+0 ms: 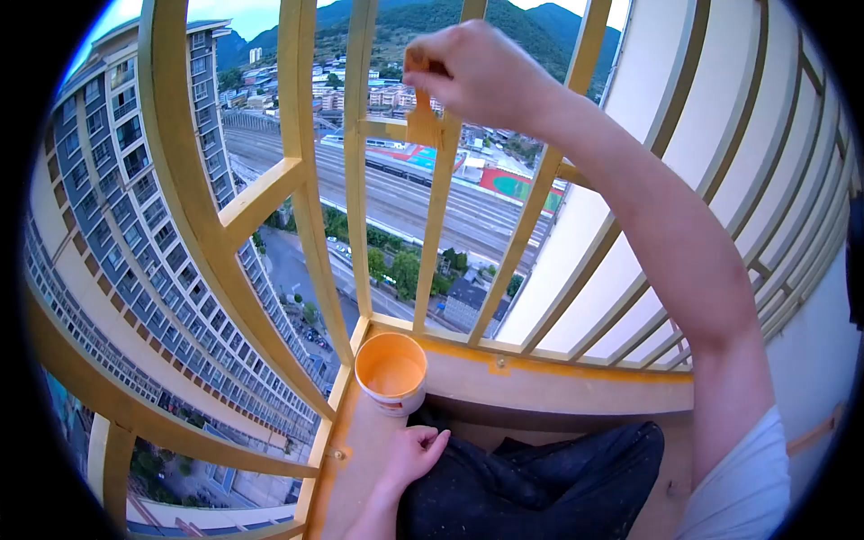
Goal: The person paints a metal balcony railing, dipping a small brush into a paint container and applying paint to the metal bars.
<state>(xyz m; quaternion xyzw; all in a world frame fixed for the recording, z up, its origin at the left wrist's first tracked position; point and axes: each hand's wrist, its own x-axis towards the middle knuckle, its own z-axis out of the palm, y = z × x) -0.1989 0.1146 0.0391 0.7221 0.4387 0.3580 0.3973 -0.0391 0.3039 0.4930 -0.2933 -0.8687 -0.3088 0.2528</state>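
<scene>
Flat orange-coated paintbrush point(422, 126) gripped in right hand point(481, 74).
Yellow metal bars point(358, 207) bound the space ahead of both hands; open room lies between the brush and a round white orange-lined bucket point(394, 403) just beyond the left hand point(418, 453) (fingers curled; whether it holds anything cannot be told). Brush's long axis stands near vertical, bristles down.

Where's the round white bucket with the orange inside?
In the head view, left of centre, the bucket stands at the corner of the yellow barred railing, just beyond the left hand.
</scene>
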